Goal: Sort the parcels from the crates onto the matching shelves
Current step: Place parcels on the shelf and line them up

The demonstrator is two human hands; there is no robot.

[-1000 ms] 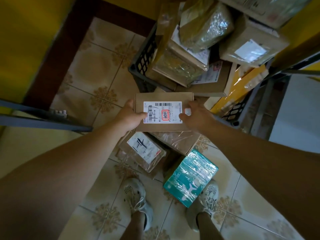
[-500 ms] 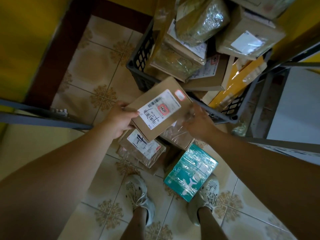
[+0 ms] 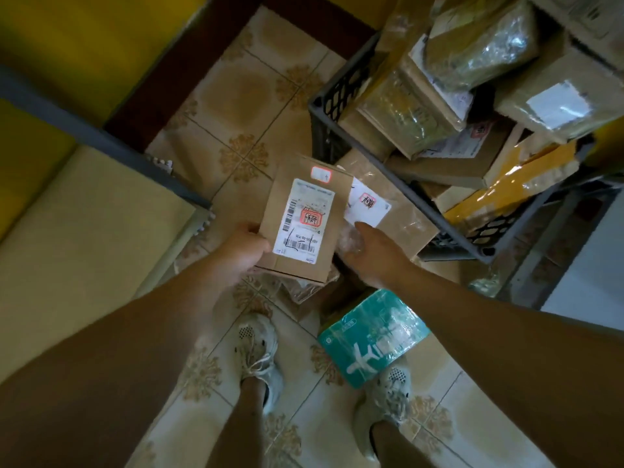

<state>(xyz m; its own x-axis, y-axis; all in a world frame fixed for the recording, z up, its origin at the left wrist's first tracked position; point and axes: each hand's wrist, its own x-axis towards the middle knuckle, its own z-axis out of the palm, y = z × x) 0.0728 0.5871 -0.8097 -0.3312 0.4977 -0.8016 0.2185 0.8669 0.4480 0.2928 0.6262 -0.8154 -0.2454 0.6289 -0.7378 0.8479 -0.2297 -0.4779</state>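
The left hand point(image 3: 239, 251) grips the near end of a flat cardboard parcel point(image 3: 304, 228), thumb on its labelled face; the parcel's long axis runs away from the hand, leaning slightly right, label up, barcode end nearest the thumb; just right of it the right hand point(image 3: 374, 255) reaches to a plastic-wrapped parcel point(image 3: 395, 211), forefinger straight at its white label; whether it pinches the crumpled wrap I cannot tell; beyond both hands stands a heaped dark crate point(image 3: 334, 92); below the right wrist lies a teal package point(image 3: 374, 336).

box point(image 3: 304, 228) rotated | right hand point(image 3: 374, 255) released it, reaches wrapped parcel point(image 3: 391, 214)
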